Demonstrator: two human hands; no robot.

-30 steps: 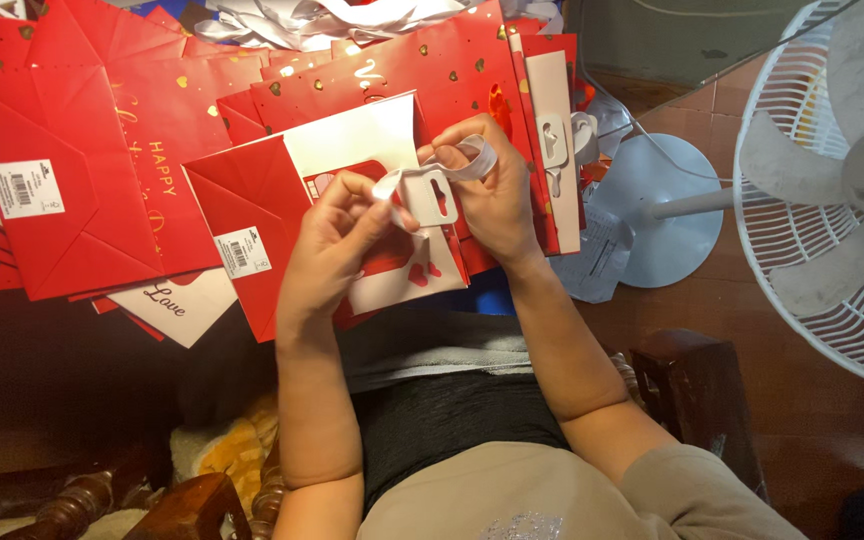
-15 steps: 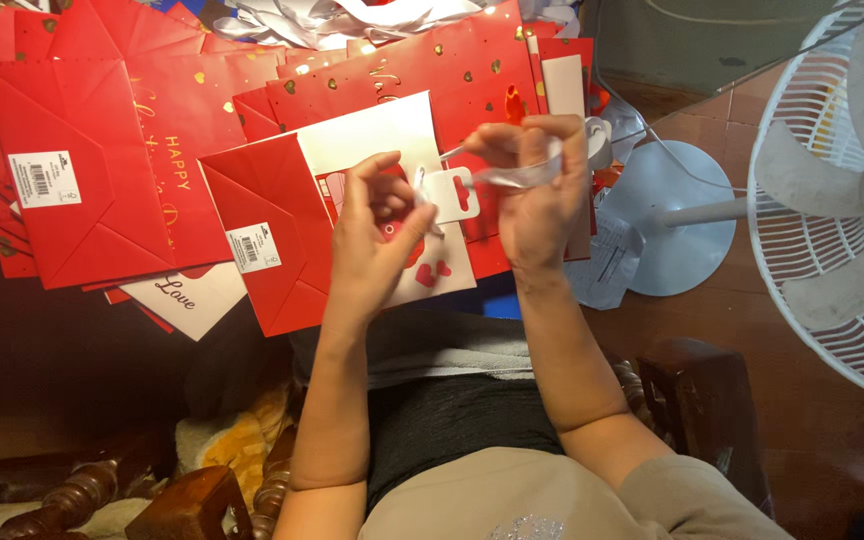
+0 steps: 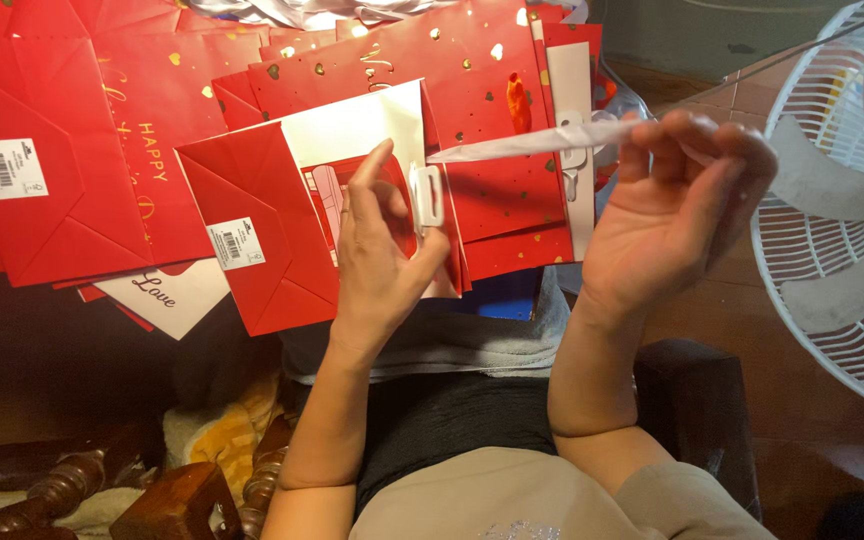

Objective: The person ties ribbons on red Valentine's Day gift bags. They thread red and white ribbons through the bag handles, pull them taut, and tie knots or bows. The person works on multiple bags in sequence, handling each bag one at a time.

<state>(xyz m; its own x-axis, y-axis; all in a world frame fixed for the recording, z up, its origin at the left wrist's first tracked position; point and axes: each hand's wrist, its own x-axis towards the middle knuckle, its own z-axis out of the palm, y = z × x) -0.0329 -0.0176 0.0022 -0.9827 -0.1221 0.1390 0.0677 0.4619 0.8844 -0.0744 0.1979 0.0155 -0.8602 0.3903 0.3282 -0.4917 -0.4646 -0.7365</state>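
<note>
Left hand pressing flat red-and-white folded paper gift bag, fingers pinching its white plastic hanger tab. Right hand, right of bag, fingers closing on thin white plastic strip stretching above tab.

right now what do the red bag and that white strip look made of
Flat red gift bag: paper or thin card, matte, with sharp fold creases and a stuck-on label. Thin white strip pulled by the right hand: probably ribbon or plastic film, slightly glossy and translucent; can't tell which.
</note>
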